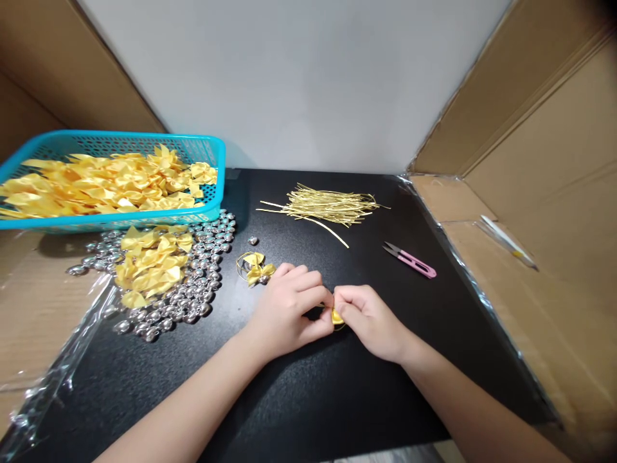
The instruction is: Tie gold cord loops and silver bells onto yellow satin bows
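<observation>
My left hand [289, 307] and my right hand [369, 318] meet fingertip to fingertip over the black table [308, 392]. Both are closed in a pinch on a small yellow ribbon bow [336, 316], most of which is hidden by my fingers. A thin gold wire seems to run through it. Just left of my left hand lies a finished yellow bow with a gold wire loop and a silver bell [254, 267].
A turquoise basket [214, 193] of yellow bows stands at the back left. In front of it lie silver bells [202, 283] with a heap of loose bows [152, 260]. A bundle of gold wire ties [328, 206] and pink thread snips [412, 260] lie farther back. Cardboard walls flank both sides.
</observation>
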A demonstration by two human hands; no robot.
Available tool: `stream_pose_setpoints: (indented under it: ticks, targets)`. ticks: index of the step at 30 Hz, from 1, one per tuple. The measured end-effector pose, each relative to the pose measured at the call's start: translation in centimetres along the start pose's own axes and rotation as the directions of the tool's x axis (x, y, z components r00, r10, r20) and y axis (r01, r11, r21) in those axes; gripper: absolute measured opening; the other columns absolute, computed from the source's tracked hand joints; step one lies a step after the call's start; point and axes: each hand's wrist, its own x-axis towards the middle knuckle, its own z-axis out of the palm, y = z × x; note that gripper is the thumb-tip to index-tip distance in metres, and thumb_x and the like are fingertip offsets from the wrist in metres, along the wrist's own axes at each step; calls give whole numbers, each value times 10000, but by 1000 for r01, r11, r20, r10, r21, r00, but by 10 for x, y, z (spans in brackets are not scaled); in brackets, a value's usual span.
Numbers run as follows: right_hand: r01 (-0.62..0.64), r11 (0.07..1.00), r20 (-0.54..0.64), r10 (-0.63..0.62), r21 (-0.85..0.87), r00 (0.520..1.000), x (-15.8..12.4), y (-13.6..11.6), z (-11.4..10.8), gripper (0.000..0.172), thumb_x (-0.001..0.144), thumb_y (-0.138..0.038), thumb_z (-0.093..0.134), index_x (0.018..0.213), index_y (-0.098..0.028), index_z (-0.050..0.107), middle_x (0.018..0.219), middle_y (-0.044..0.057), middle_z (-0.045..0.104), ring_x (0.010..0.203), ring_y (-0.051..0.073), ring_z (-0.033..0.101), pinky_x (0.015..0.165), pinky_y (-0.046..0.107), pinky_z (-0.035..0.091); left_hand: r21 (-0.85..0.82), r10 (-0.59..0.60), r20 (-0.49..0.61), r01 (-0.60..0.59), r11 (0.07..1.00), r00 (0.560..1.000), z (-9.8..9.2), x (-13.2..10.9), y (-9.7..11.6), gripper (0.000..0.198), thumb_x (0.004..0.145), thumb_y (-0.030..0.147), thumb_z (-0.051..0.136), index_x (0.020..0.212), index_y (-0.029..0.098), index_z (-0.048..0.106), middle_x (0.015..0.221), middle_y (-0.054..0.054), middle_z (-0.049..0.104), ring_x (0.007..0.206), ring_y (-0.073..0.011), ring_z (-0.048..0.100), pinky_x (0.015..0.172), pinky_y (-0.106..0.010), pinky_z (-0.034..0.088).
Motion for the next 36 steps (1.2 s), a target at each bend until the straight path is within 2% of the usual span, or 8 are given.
stream_pose_setpoints:
  ticks: [10,26,32,36]
  targets:
    - [90,994,15,-91,60,996,2,3,1,272,806,-260,452,561,-210,347,535,-63,323,509,81,274,487,229,227,-33,-36,-26,35,999,999,-2,1,0,131,737,154,576,636,195,649,548,37,501,563,-128,444,616,-302,276]
    - [147,988,-4,-147,39,989,-1,1,-3,293,826,-254,462,570,-216,324,535,-61,319,496,82,280,475,233,228,-50,-29,46,32,998,999,-5,2,-9,137,764,163,578,646,190,644,563,39,508,575,-123,456,622,-301,284]
    - [242,970,-22,-241,19,970,-4,-2,-7,310,854,-256,451,583,-214,308,536,-62,306,494,84,270,486,243,225,-40,-28,18,28,999,999,-12,1,-14,155,784,162,573,653,190,652,555,41,520,558,-117,452,622,-301,288]
    - [260,965,-35,-261,-20,965,-4,-3,-10,308,861,-248,446,586,-214,312,540,-57,320,498,90,288,496,251,237,-40,-57,30,59,997,998,-14,1,-14,146,764,158,574,641,195,642,552,40,525,562,-121,463,622,-300,293]
